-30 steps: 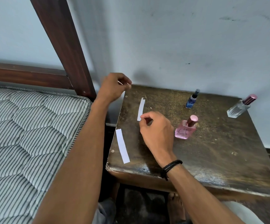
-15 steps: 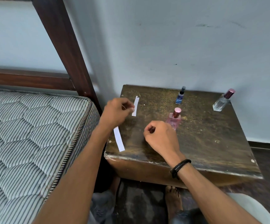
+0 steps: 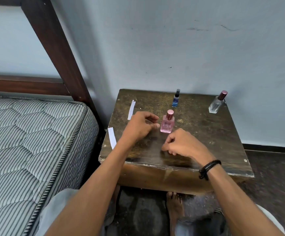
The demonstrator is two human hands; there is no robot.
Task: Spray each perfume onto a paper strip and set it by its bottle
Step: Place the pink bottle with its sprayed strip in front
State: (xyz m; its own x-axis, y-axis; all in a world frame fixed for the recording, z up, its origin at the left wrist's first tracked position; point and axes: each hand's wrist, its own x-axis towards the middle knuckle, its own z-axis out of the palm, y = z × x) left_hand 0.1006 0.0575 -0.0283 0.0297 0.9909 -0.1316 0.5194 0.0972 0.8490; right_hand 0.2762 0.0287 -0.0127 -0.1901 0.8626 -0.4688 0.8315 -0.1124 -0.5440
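Three perfume bottles stand on a worn dark wooden table point(image 3: 206, 133): a pink one point(image 3: 167, 124) near the middle, a small blue spray bottle point(image 3: 175, 99) behind it, and a clear bottle with a pink cap point(image 3: 216, 103) at the back right. Two white paper strips lie on the left side, one further back point(image 3: 131, 109) and one at the left edge point(image 3: 112, 137). My left hand point(image 3: 141, 126) hovers just left of the pink bottle, thumb and forefinger apart, holding nothing I can see. My right hand point(image 3: 183, 145) rests loosely curled in front of that bottle, empty.
A striped mattress point(image 3: 36, 142) on a dark wooden bed frame point(image 3: 58, 48) stands close to the table's left side. A pale wall runs right behind the table. My knees and bare feet point(image 3: 174, 206) are under the table's front edge.
My left hand has come from the table's back left corner to beside the pink bottle. My right hand has drawn back from the far strip toward the front. The view has pulled back.
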